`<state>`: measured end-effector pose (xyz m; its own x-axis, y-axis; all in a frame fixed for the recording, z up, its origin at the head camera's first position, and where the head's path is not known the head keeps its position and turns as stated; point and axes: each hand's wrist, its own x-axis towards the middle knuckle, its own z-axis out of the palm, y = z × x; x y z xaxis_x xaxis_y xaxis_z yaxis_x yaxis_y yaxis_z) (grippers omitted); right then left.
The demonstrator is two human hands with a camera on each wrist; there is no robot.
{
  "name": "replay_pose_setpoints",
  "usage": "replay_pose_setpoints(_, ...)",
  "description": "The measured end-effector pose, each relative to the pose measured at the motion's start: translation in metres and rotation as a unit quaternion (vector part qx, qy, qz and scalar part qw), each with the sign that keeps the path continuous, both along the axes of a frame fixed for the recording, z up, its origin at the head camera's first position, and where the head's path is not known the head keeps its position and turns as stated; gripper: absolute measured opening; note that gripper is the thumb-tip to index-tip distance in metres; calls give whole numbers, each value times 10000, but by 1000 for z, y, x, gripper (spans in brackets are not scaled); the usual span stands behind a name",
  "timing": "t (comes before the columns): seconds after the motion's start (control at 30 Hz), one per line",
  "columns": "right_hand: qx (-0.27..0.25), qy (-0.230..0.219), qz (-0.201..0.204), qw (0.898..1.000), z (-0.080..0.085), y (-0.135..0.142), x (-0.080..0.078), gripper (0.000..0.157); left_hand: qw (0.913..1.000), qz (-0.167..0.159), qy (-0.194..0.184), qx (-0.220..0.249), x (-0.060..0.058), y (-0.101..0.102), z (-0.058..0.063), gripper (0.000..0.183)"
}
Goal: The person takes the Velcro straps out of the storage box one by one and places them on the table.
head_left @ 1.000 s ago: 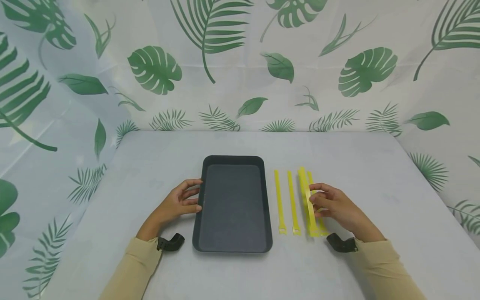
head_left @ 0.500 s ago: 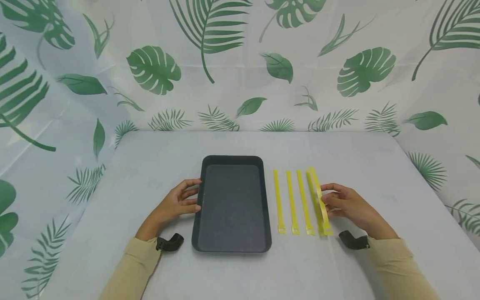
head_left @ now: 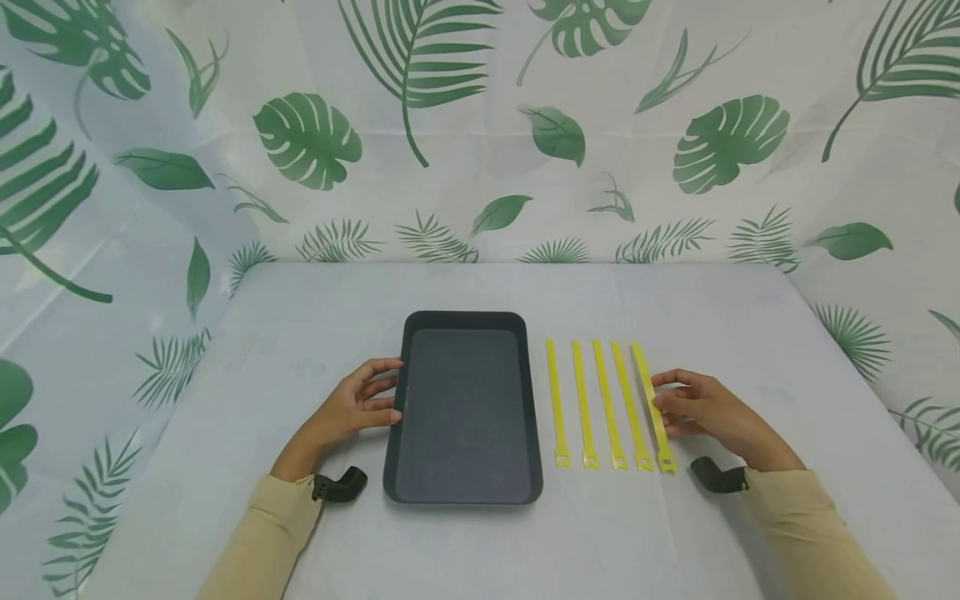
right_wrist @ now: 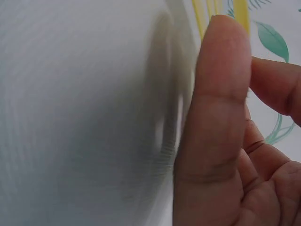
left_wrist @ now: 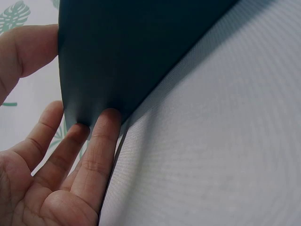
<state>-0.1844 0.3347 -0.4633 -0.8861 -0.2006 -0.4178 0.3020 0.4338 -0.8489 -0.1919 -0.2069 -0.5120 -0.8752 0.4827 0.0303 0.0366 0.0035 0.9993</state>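
My left hand (head_left: pixel 363 398) rests its fingertips and thumb against the left side wall of a dark grey rectangular tray (head_left: pixel 465 417). In the left wrist view the relaxed fingers (left_wrist: pixel 96 155) touch the tray's outer wall (left_wrist: pixel 108 52). To the tray's right, my right hand (head_left: pixel 697 406) pinches a yellow cable strap (head_left: pixel 661 437) with a slotted head at its near end. This strap is slightly tilted beside the others. In the right wrist view my fingers (right_wrist: pixel 221 94) hide most of it.
Several more yellow cable straps (head_left: pixel 606 400) lie side by side between the tray and the held strap, slotted heads toward me. White cloth covers the table (head_left: pixel 337 292). A leaf-patterned curtain (head_left: pixel 480 150) closes the back and sides.
My right hand has moved rightward, leaving straps behind in the row; it carried more than one before and now holds the last at the right end. My left hand has stayed at the tray.
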Motion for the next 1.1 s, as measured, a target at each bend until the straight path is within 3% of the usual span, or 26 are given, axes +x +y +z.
replay_pose_setpoints(0.83, 1109, -19, -418, 9930, 2, -7, -1, 51, 10000, 29, 23, -64, 0, 0, -1, 80)
replay_pose_setpoints(1.1, 1407, 250, -416, 9889, 7, -4, 7, 50, 9999, 57, -64, -113, 0, 1, -2, 80)
